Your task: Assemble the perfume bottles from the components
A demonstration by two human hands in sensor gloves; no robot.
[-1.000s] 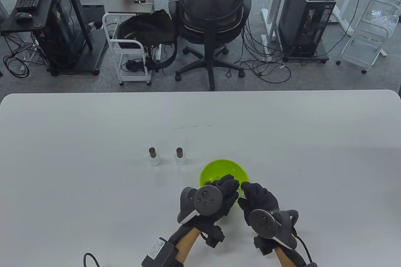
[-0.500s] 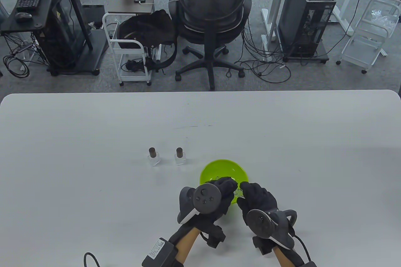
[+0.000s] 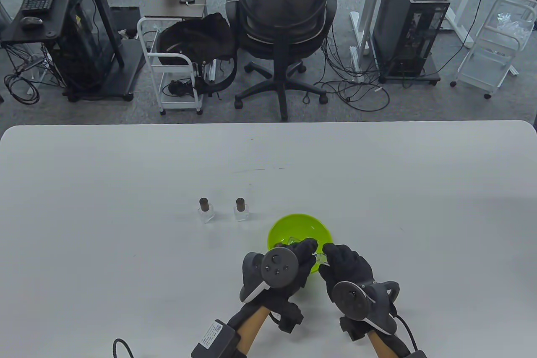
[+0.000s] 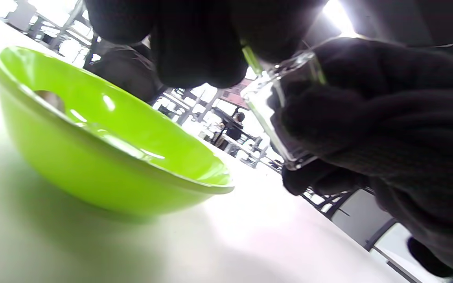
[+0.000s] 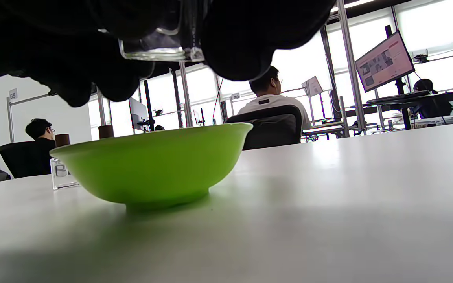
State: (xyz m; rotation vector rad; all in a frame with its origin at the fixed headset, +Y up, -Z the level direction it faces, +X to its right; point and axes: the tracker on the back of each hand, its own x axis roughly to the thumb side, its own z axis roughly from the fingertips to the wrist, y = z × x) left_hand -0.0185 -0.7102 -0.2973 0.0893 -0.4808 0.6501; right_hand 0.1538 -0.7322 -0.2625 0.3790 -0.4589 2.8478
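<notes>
A: Change since a second ago: slight. Left hand (image 3: 293, 259) has edged a little toward the table's near edge; its fingertips still sit over the near rim of the bright green plastic bowl (image 3: 289, 223). Right hand (image 3: 346, 263) has barely shifted.

B: Holding?

A: Right hand's fingers are curled round a small square clear-glass bottle (image 4: 277, 114), held above the table beside the bowl's near-right rim. Left hand's fingertips (image 4: 195, 51) are bunched at the bottle's top; whether they pinch a part there, cannot tell (gloves hide the neck).

B: Finished pieces?

A: Two small clear-glass bottles with brown cylindrical caps, upright, side by side but apart, left of the bowl toward the table's middle: one (image 3: 205, 210), the other (image 3: 241, 209). Something small lies inside the bowl; too blurred to name.
</notes>
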